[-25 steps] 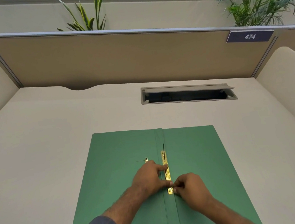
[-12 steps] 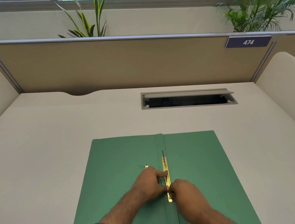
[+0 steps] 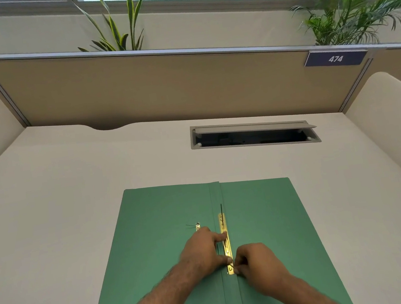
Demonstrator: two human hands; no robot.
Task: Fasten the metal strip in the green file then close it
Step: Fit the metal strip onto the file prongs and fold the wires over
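Since half a second ago the right hand has barely shifted along the strip, and the left hand has kept its place; the view has tipped slightly, so the desk sits lower in frame. The flat green card file lies open on the smooth cream desk, near its front edge, its spine fold running near to far. Along that spine lies the thin, shiny gold metal strip, narrow and straight, with a dark prong standing up at its far end. The left hand presses fingertips against the strip's left edge, thumb near its near end, pinning it rather than gripping. The right hand is curled, fingertips pinching at the strip's near end. A small gold fastener piece rests on the left flap, just beyond the left hand. Farther off, a grey rectangular cable hatch is set into the desk.
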